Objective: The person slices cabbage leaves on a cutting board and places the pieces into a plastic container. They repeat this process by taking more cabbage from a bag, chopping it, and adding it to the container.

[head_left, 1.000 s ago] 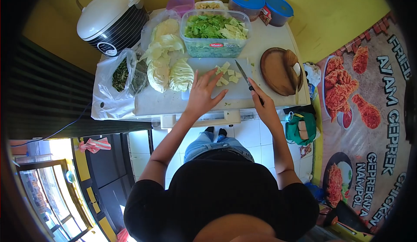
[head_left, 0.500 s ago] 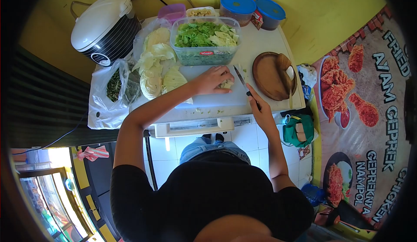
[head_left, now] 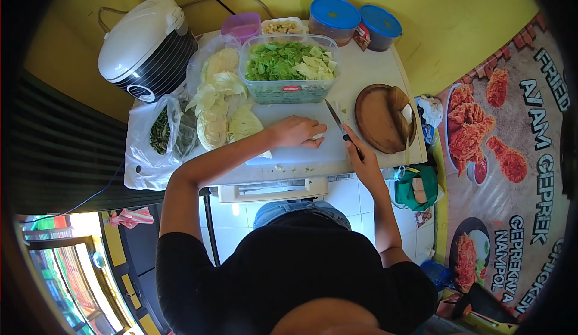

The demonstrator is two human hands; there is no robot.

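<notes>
My left hand (head_left: 298,131) rests on the white cutting board (head_left: 280,113), its fingers curled over a small pale piece of cabbage (head_left: 318,135) that is mostly hidden. In my right hand (head_left: 363,159) is a knife (head_left: 335,117) with a black handle, its blade pointing away from me, just right of the left hand and apart from it. A cabbage wedge (head_left: 242,123) lies at the board's left side, beside larger cabbage pieces (head_left: 213,127). Behind the board stands a clear plastic container (head_left: 290,93) filled with chopped green leaves (head_left: 277,62) and paler cut cabbage (head_left: 315,65).
To the right are a round wooden mortar (head_left: 376,121) and pestle (head_left: 398,99). Blue-lidded tubs (head_left: 335,13) stand at the back. On the left sit a rice cooker (head_left: 147,46) and a plastic bag (head_left: 141,160) with dark leaves. Small scraps dot the table's front edge.
My left fingers have drawn in more tightly around the cabbage piece. The knife remains in my right hand, tilted much as before. The whole view has shifted slightly.
</notes>
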